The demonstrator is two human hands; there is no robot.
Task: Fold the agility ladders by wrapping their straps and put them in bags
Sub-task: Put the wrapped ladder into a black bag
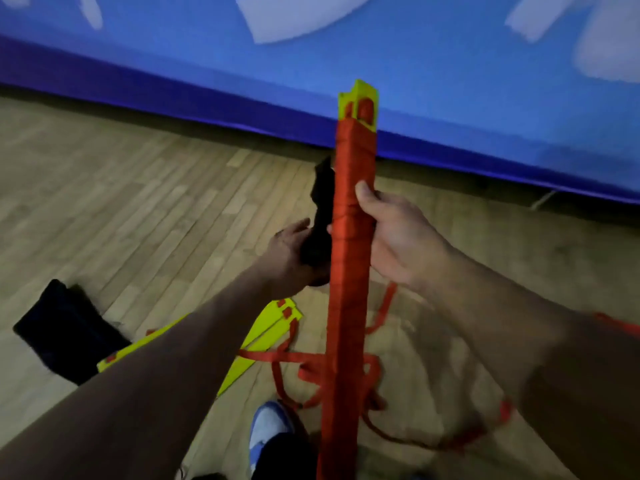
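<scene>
A folded agility ladder [349, 258], a long bundle of yellow rungs wound tightly in red strap, stands upright in the middle of the view. My right hand [394, 233] grips it around its middle. My left hand [291, 258] holds a black bag [320, 216] just left of the bundle, touching it. A second ladder lies loose on the floor below: yellow rungs [266, 334] with tangled red straps [311, 368].
Another black bag [65, 334] lies on the wooden floor at lower left. A blue padded wall [450, 98] runs along the far side. My blue and white shoe [270, 431] stands by the loose straps.
</scene>
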